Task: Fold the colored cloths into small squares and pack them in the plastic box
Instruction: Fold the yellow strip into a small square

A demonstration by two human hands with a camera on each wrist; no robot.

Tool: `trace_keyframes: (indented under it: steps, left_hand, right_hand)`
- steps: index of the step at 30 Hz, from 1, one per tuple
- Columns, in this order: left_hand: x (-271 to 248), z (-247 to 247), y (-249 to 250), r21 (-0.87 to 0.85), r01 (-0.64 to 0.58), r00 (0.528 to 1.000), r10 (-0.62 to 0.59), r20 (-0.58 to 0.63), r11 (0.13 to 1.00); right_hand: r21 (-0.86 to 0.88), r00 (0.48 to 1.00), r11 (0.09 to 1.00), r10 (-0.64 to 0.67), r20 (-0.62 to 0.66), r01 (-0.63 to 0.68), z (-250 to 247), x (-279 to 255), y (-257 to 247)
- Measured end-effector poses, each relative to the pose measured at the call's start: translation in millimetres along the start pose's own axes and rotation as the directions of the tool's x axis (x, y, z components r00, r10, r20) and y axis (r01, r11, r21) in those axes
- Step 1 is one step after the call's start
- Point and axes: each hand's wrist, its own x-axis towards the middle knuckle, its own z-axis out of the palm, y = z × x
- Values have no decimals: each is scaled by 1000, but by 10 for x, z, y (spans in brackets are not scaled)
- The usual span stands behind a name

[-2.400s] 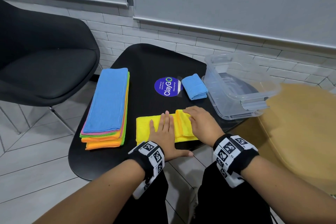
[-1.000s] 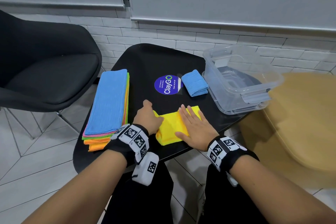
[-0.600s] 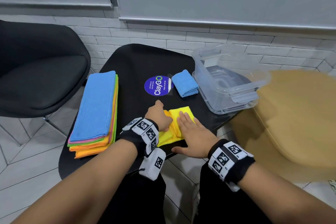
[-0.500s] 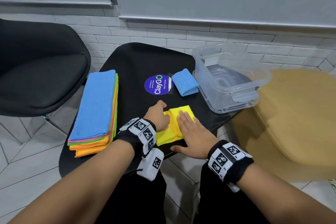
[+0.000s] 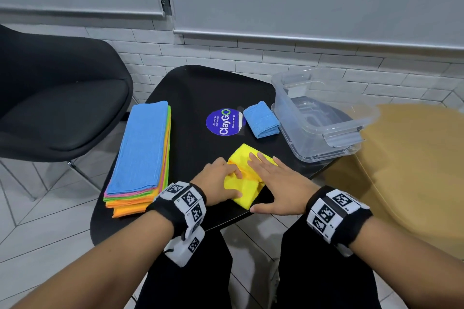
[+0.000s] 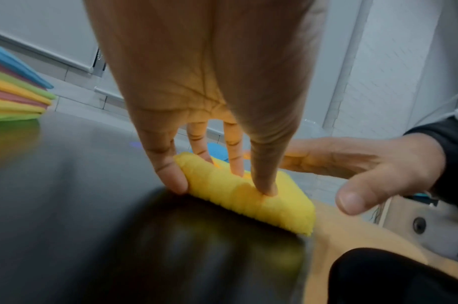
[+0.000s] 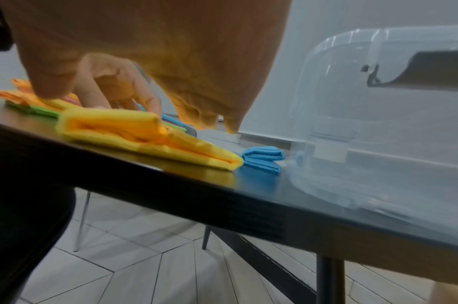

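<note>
A yellow cloth (image 5: 244, 190) (image 6: 238, 195) (image 7: 134, 131) lies folded into a thick small pad at the near edge of the black table (image 5: 200, 88). My left hand (image 5: 218, 180) (image 6: 209, 82) presses on its left half, fingers and thumb fairly straight on top. Flat on the right half lies my right hand (image 5: 278, 183) (image 6: 352, 164), its fingers straight. A folded blue cloth (image 5: 262, 119) (image 7: 264, 158) sits behind it, beside the clear plastic box (image 5: 301, 138) (image 7: 378, 123), which holds no cloth.
A stack of long folded cloths (image 5: 143, 148) (image 6: 12, 92), blue on top, lies at the table's left. A round blue sticker (image 5: 224, 121) marks the table's middle. A black chair (image 5: 57, 98) stands left; a tan surface (image 5: 414, 170) is right of the box.
The left hand brought the cloth's left part over to the right, making the yellow cloth shorter and thicker. The right hand stayed flat on it throughout.
</note>
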Motion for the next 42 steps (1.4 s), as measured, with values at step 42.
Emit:
trace_keyframes:
  steps: [42]
  left_hand:
    - [-204,105,-204,-400,-6,978,-78,-195,917]
  right_hand:
    - [624,925,745,369,-90,-237,-37,176,21]
